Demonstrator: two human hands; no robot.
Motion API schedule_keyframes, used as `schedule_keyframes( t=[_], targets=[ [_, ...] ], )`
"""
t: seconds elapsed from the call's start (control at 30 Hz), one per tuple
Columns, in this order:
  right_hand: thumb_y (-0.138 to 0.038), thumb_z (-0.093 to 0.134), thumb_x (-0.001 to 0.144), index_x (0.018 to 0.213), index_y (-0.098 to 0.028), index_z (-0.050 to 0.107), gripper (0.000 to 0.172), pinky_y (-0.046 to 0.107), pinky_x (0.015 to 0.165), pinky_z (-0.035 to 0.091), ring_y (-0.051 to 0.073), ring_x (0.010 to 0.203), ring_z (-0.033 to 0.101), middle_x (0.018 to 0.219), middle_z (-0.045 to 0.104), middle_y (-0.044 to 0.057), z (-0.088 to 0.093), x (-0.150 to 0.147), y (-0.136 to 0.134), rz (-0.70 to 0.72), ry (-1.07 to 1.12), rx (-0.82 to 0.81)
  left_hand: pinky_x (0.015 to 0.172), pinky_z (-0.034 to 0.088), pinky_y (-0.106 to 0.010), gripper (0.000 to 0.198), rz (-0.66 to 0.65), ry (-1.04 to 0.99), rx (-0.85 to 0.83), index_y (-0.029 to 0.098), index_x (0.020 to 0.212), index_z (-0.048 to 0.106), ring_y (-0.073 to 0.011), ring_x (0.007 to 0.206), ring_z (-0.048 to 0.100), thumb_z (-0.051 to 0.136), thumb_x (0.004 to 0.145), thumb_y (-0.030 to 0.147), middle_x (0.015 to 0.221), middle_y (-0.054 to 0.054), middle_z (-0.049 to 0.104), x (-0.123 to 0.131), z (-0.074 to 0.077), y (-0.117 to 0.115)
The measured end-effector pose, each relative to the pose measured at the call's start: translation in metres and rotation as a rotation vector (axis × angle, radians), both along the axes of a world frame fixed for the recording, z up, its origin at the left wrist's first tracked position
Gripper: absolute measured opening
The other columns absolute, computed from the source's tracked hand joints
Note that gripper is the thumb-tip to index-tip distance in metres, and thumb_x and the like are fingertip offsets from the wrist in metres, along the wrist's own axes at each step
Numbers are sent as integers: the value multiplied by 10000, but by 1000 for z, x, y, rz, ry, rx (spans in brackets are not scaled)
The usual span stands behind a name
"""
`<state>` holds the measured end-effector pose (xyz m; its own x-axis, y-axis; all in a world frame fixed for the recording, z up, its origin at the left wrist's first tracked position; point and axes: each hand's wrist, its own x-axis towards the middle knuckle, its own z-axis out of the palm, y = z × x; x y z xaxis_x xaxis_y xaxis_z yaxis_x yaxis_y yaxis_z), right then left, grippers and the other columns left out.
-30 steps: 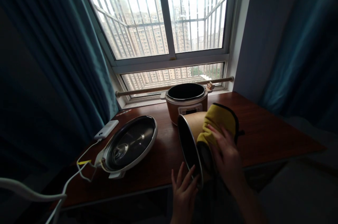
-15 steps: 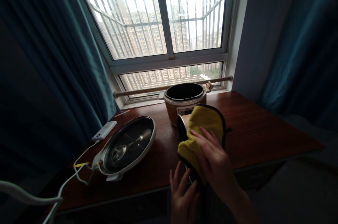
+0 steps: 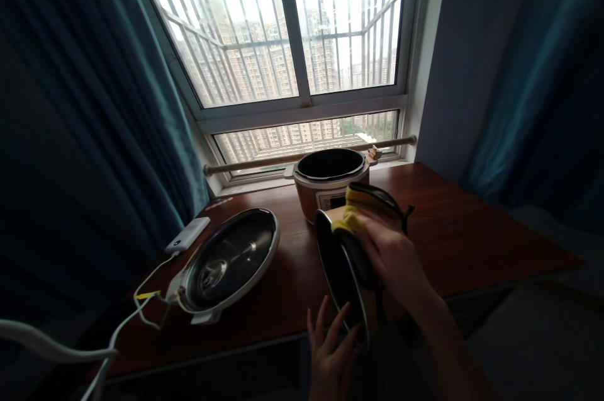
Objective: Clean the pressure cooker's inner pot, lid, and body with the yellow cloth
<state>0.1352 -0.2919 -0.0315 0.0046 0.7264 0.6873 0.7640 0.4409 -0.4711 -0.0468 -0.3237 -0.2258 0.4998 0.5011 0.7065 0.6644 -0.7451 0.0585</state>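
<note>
A dark-lined inner pot lies tipped on its side at the table's front edge, its mouth facing left. My right hand is closed on a yellow cloth with dark edging and presses it to the pot's outer wall near the upper rim. At the lower rim, my left hand touches the pot with its fingers spread; part of that hand is out of sight at the bottom. Behind the pot stands the cooker body, open at the top.
A round cooker lid lies with its inner side up on the brown table. Left of it is a white power bank with a white cable. A barred window, a rail and blue curtains surround the table.
My right hand has bunched the cloth and shifted a little to the right, uncovering more of the pot's mouth and rim. My left hand stays at the lower rim, slightly lower.
</note>
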Motion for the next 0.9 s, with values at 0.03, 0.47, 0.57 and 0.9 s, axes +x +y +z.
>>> schedule_keyframes(
  t=[0.03, 0.47, 0.57, 0.9],
  targets=[
    [-270, 387, 898, 1117, -194, 575, 299, 361, 943, 415, 214, 1101, 535, 1155, 605, 76, -2, 7, 3, -64, 56, -32, 1030, 178, -616, 295, 9, -46, -2, 290, 1062, 623, -312, 1333, 228, 523, 808, 178, 1274, -35, 539, 2, -1, 0],
    [-471, 630, 736, 1181, -182, 571, 534, 415, 952, 380, 288, 1115, 433, 1188, 542, 99, 27, -8, -30, 73, -138, -157, 952, 334, -531, 279, 144, -256, 140, 358, 971, 660, -316, 1177, 439, 619, 720, 472, 1137, -19, 623, 65, -18, -13],
    [-283, 667, 734, 1205, -182, 551, 496, 395, 951, 385, 271, 1099, 441, 1175, 564, 77, 32, -6, -30, 119, -271, -179, 830, 446, -488, 305, 204, -240, 109, 327, 990, 656, -316, 1087, 514, 582, 742, 488, 1106, -40, 640, 78, -13, -20],
    [-87, 519, 810, 1099, -272, 622, 358, 376, 983, 311, 196, 1130, 430, 1102, 643, -28, 43, 50, 21, 609, -519, 17, 815, 517, -288, 386, -200, -384, 36, 154, 1150, 539, -176, 1004, 598, 507, 788, 24, 1030, -77, 656, -13, 163, -4]
  ],
)
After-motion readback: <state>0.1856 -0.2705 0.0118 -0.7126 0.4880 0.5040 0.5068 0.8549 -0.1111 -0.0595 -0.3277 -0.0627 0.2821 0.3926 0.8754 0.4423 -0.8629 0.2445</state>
